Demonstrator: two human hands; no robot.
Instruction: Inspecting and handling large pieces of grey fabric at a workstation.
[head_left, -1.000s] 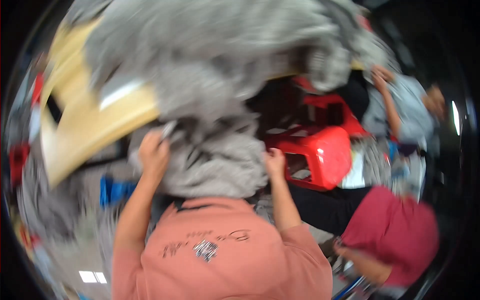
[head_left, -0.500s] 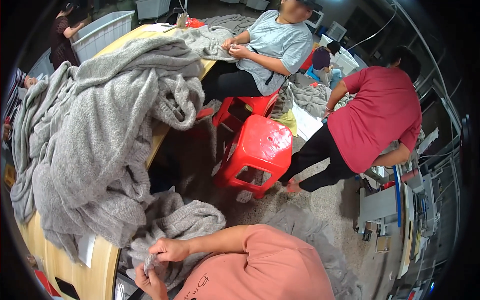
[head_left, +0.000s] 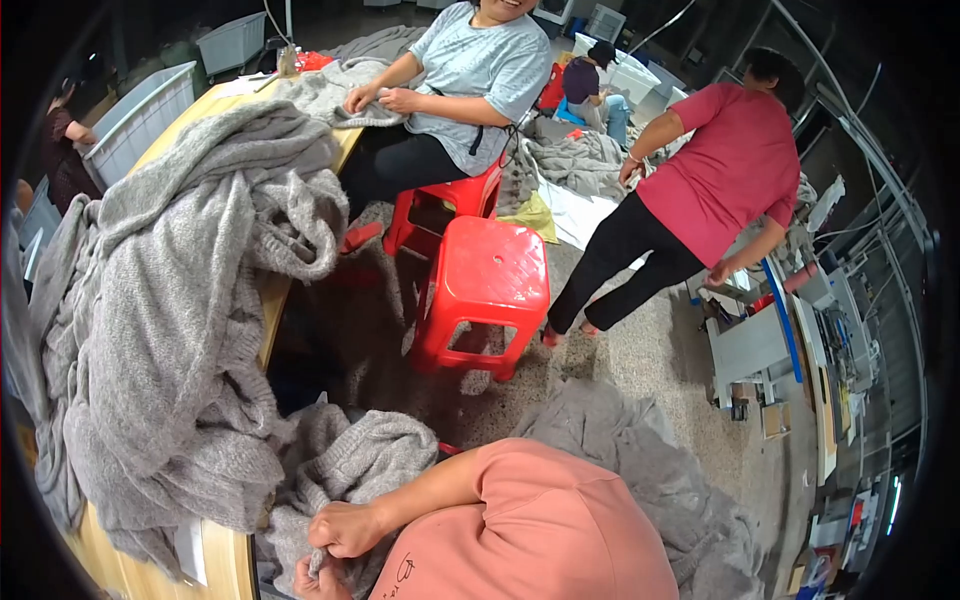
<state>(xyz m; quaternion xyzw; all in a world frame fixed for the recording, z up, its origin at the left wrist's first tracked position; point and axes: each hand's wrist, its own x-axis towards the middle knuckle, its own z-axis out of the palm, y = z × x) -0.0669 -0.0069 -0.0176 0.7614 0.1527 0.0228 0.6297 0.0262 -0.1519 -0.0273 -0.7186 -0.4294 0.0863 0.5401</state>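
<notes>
A grey knit garment (head_left: 385, 450) lies bunched beside the table edge, right in front of my body. My right hand (head_left: 347, 528) is closed, with its fingertips pinching a bit of the grey knit. Just below it, my left hand (head_left: 322, 580) grips the same small part, partly cut off by the lower edge. The fingers of both hands almost meet there. What exactly sits between them, beyond knit fabric, is too small to make out. A large heap of grey knitwear (head_left: 180, 330) covers the table on the left.
Bare wood of the table (head_left: 225, 560) shows at lower left. A red plastic stool (head_left: 495, 265) stands ahead. Beyond it a seated person in light blue (head_left: 480, 65) handles grey knit; another in dark red (head_left: 720, 170) stands right. More grey fabric (head_left: 640, 470) lies behind my shoulder.
The whole view has shifted, so the stool and heap sit further left. My hands are lower, and the pinched knit has come down against the garment. The person in dark red has straightened somewhat.
</notes>
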